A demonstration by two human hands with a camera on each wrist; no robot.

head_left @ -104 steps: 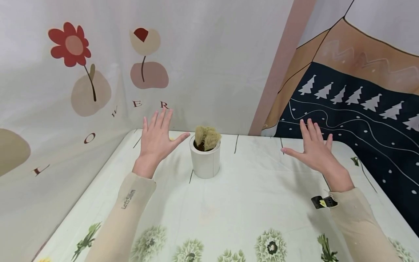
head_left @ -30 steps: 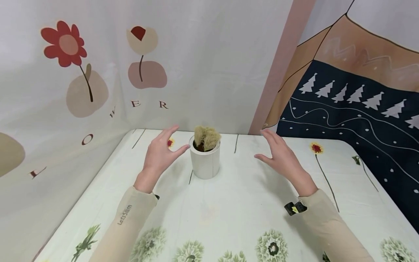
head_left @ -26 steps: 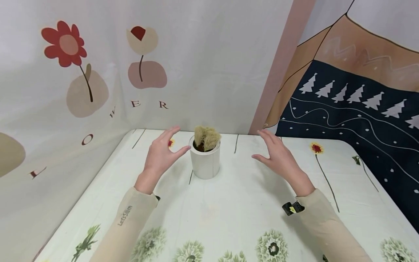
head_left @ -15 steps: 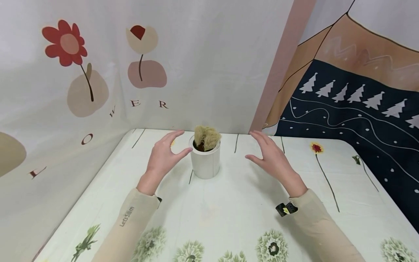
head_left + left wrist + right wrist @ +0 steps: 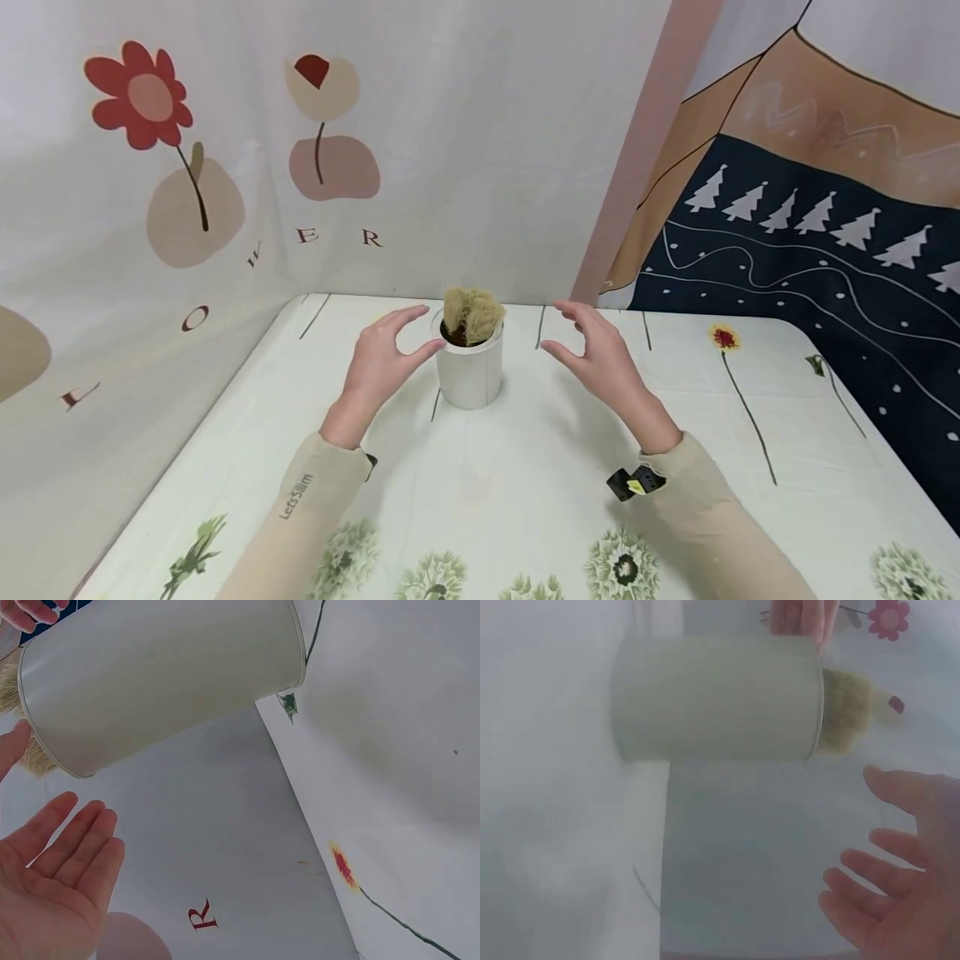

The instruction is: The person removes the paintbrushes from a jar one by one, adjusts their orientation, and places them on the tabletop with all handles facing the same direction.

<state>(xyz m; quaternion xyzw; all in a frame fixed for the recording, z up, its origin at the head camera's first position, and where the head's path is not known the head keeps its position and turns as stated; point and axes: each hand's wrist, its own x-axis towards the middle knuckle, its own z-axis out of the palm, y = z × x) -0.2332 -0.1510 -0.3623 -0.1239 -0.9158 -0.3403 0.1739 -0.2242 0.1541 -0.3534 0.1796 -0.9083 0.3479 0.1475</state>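
A white cylindrical pot (image 5: pixel 468 379) stands upright near the back of the table, and a tan, fuzzy fibrous clump (image 5: pixel 474 315) pokes out of its top. To the pot's left is my left hand (image 5: pixel 378 358), thumb and fingers spread in a loose curve. Its thumb tip overlaps the pot's rim in the head view; whether it touches, I cannot tell. My right hand (image 5: pixel 600 354) hovers to the right, curved likewise, a gap away from the pot. Both hands hold nothing. In the right wrist view the pot (image 5: pixel 720 697) appears sideways beyond the right hand (image 5: pixel 900 877).
A white tablecloth (image 5: pixel 525 467) with printed flowers covers the table. Behind it hangs a pale cloth backdrop (image 5: pixel 480 167), and a dark printed cloth (image 5: pixel 750 250) with white trees hangs at the right. A black strap (image 5: pixel 636 482) sits at my right wrist.
Both hands have come inward toward the pot, the right one moving farther leftward. Their fingers, widely spread earlier, are now more curved. The pot has stayed in place.
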